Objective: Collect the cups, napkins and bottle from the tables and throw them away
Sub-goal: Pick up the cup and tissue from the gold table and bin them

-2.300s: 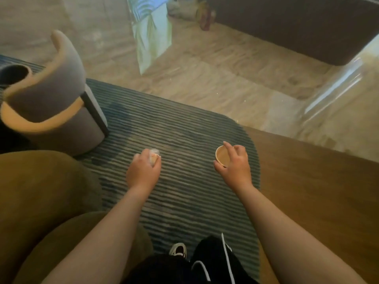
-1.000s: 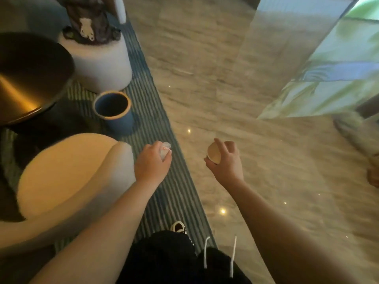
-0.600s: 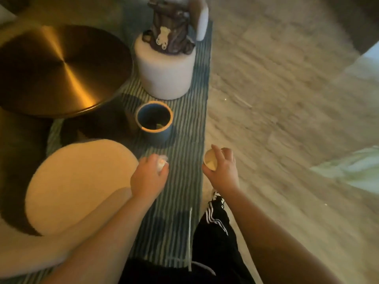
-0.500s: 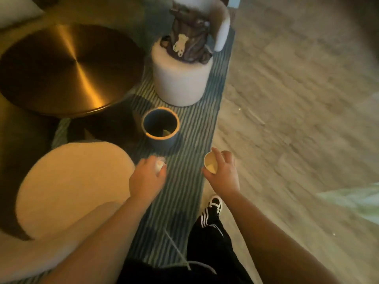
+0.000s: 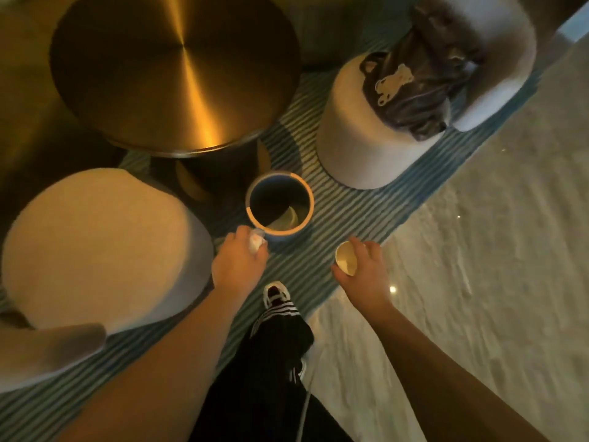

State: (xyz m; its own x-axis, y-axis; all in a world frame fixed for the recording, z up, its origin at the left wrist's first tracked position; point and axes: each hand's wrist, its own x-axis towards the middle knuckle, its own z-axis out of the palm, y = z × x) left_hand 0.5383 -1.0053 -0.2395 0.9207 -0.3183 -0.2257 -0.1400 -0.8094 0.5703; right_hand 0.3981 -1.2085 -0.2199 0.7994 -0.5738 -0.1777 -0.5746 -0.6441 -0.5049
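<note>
A small blue bin (image 5: 285, 235) with a tan rim stands open on the striped rug, something pale lying at its bottom. My left hand (image 5: 239, 266) is closed around a crumpled white napkin (image 5: 256, 243) just at the bin's near-left rim. My right hand (image 5: 363, 271) grips a small paper cup (image 5: 345, 258), tipped with its mouth toward me, to the right of the bin and a little nearer.
A round brass table (image 5: 175, 68) stands behind the bin. A pale armchair (image 5: 95, 247) sits at the left. A white stool (image 5: 366, 148) with a dark bag (image 5: 411, 87) stands at the back right. Marble floor (image 5: 478, 266) lies to the right of the rug (image 5: 334, 199). My shoe (image 5: 275, 293) is below the bin.
I have walked and turned toward the bin, which now lies close under my hands. Both hands still hold the napkin and the cup; my left hand has reached the bin's rim.
</note>
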